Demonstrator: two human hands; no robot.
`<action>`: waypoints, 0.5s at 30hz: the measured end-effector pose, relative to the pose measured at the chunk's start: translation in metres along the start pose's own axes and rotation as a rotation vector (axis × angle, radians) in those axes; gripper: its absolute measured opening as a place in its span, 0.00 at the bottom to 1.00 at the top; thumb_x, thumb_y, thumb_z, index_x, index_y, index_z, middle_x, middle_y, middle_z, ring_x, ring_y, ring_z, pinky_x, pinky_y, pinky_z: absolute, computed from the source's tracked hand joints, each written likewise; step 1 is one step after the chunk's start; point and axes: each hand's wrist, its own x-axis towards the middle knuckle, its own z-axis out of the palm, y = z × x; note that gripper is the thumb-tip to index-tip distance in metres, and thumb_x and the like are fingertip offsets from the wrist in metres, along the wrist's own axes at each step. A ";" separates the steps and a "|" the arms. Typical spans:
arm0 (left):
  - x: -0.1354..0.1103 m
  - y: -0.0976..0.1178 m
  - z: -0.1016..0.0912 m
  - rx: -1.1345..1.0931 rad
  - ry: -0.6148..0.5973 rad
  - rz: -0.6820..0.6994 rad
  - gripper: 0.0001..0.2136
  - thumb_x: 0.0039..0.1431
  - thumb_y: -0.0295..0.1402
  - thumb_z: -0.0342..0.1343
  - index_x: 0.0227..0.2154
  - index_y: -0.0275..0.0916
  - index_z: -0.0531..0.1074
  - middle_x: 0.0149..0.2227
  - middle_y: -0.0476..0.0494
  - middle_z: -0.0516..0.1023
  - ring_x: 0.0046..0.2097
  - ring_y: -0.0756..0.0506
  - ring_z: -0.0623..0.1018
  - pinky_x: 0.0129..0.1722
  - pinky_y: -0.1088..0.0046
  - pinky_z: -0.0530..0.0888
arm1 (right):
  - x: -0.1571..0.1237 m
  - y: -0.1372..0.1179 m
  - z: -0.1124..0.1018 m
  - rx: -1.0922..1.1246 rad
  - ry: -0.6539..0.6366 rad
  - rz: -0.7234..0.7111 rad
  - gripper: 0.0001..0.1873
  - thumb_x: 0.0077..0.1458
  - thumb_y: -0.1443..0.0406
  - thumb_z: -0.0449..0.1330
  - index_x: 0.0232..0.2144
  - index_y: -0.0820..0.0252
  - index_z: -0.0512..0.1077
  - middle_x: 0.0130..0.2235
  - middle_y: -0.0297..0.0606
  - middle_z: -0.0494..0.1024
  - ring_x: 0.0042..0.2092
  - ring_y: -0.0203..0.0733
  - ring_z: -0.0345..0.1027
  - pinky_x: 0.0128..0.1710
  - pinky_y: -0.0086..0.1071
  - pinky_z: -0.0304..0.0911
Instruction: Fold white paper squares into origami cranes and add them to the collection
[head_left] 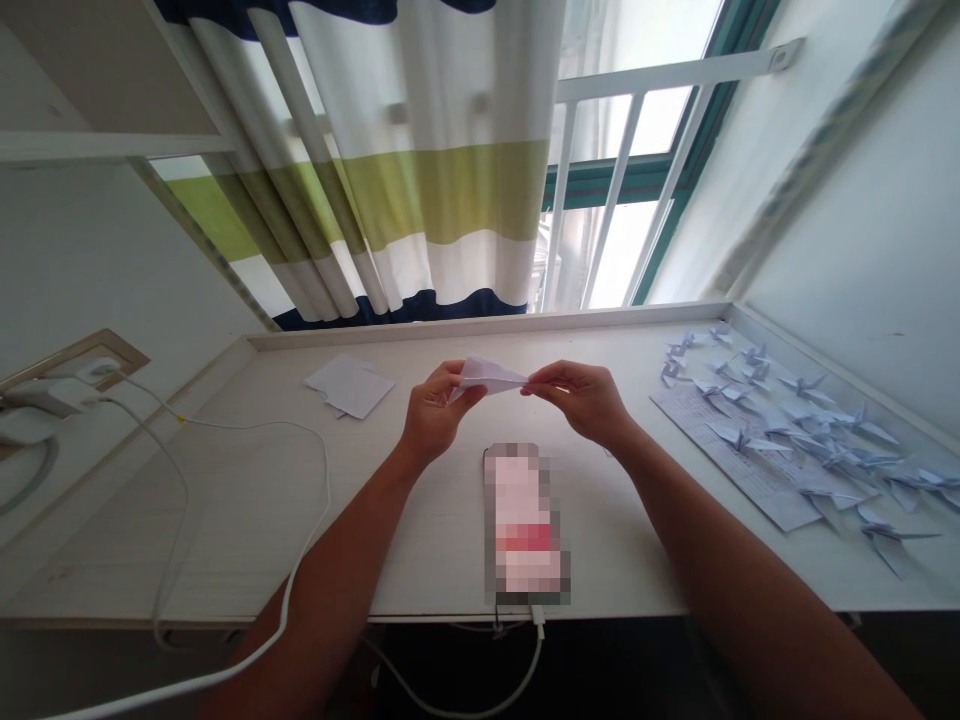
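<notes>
Phone [526,520] under folded paper [487,378], cranes [795,420] right

Both forearms extended, left hand [435,410] and right hand [581,400] raised, fingertips seemingly pinched

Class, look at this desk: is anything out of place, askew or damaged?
Nothing damaged or spilled. Only the white cable trails loose across the desk's left side and hangs over its front edge.

Pixelated flat object [525,525] on the desk [420,500] below the hands, paper cranes [810,430] right of it cut by edge
</notes>
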 end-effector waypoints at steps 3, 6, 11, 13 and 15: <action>0.001 0.002 -0.001 0.012 0.025 -0.013 0.08 0.51 0.39 0.71 0.30 0.41 0.83 0.45 0.41 0.80 0.50 0.41 0.78 0.50 0.61 0.76 | 0.000 0.000 -0.001 -0.058 0.003 -0.010 0.10 0.55 0.55 0.69 0.35 0.52 0.81 0.35 0.37 0.85 0.40 0.48 0.81 0.48 0.49 0.76; 0.001 0.002 -0.003 0.052 0.011 -0.009 0.08 0.51 0.39 0.70 0.29 0.41 0.82 0.45 0.40 0.80 0.51 0.41 0.78 0.51 0.60 0.76 | 0.001 -0.001 -0.004 -0.155 -0.018 -0.026 0.08 0.56 0.56 0.67 0.35 0.51 0.82 0.35 0.36 0.85 0.40 0.47 0.80 0.47 0.48 0.75; 0.001 -0.001 -0.003 0.152 0.009 0.060 0.09 0.51 0.38 0.71 0.33 0.42 0.82 0.47 0.39 0.80 0.52 0.40 0.79 0.52 0.60 0.75 | 0.004 -0.001 -0.008 -0.237 -0.083 -0.055 0.06 0.58 0.58 0.66 0.34 0.51 0.81 0.38 0.36 0.84 0.41 0.46 0.79 0.46 0.46 0.74; 0.001 -0.001 -0.003 0.154 0.025 0.082 0.08 0.51 0.38 0.70 0.32 0.41 0.82 0.46 0.39 0.80 0.51 0.40 0.79 0.51 0.61 0.75 | 0.004 0.000 -0.007 -0.190 -0.085 -0.053 0.06 0.57 0.58 0.66 0.34 0.51 0.81 0.37 0.36 0.84 0.41 0.46 0.79 0.47 0.46 0.74; 0.001 -0.001 -0.002 0.145 0.037 0.088 0.08 0.52 0.38 0.70 0.30 0.40 0.81 0.44 0.39 0.81 0.49 0.41 0.80 0.48 0.62 0.76 | 0.003 0.001 -0.005 -0.113 -0.060 -0.035 0.06 0.57 0.58 0.67 0.34 0.52 0.81 0.35 0.36 0.84 0.40 0.46 0.79 0.48 0.47 0.74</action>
